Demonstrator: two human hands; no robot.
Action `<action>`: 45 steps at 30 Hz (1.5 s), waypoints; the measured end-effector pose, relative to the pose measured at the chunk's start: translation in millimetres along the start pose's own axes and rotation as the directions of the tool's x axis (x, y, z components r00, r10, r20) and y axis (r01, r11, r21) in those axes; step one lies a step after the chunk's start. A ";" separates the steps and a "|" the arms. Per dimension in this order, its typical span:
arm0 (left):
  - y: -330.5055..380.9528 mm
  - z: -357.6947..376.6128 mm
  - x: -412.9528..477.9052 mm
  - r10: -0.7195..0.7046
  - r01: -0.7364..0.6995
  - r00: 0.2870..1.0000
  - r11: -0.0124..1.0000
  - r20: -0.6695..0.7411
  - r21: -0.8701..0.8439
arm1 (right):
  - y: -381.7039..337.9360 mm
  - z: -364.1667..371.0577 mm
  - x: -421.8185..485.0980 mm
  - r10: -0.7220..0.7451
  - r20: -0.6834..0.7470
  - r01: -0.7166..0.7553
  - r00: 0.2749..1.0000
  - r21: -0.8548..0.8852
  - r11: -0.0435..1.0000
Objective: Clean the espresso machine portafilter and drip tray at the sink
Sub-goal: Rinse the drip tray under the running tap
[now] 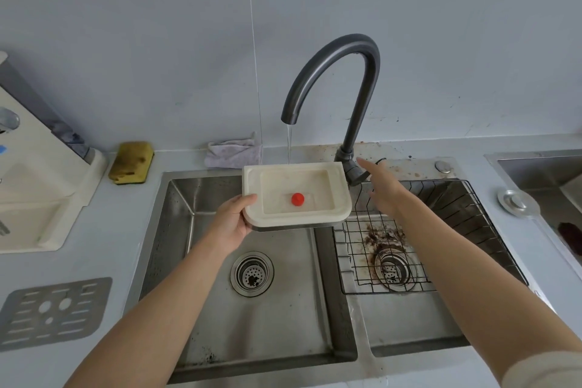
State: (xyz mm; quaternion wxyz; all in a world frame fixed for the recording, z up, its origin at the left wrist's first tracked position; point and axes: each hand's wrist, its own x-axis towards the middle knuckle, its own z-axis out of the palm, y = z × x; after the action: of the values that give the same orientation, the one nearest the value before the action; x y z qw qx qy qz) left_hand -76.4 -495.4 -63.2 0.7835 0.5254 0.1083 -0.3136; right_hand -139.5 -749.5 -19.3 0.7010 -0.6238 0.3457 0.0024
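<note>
The left hand point(233, 224) grips the cream rectangular plastic drip tray point(296, 195) by one corner under the dark curved faucet's point(346, 79) stream; right hand point(382, 189), fingers spread and empty, nears the lever; filling water could tip it.

Your left hand point(234, 224) grips the cream drip tray point(338, 195) by its left edge, level over the left sink basin point(283, 318). Faucet point(346, 72) stream lands at the tray's rear rim. Red float point(297, 199) inside. Your right hand point(382, 189) is spread, by the faucet lever point(357, 175).
</note>
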 end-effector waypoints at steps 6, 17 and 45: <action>0.6 -0.4 1.8 -0.004 0.004 1.000 1.000 0.001 0.012 | -1.4 4.3 11.2 0.002 -0.032 -0.002 0.999 0.016 1.000; 2.2 0.8 -0.3 0.007 -0.008 1.000 1.000 -0.026 -0.024 | -16.9 10.2 21.0 0.023 -0.046 -0.022 0.999 0.017 1.000; 6.8 -47.6 -45.2 -0.014 0.017 0.996 0.999 -0.084 0.033 | 87.9 50.8 -48.2 -0.237 0.465 0.382 0.853 -0.246 0.891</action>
State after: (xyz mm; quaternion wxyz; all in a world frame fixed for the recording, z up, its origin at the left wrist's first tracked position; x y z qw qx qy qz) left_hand -99.9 -434.3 -55.8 0.7668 0.5504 0.1395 -0.2993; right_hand -189.9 -664.9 -73.4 0.6357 -0.7642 0.0739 0.0804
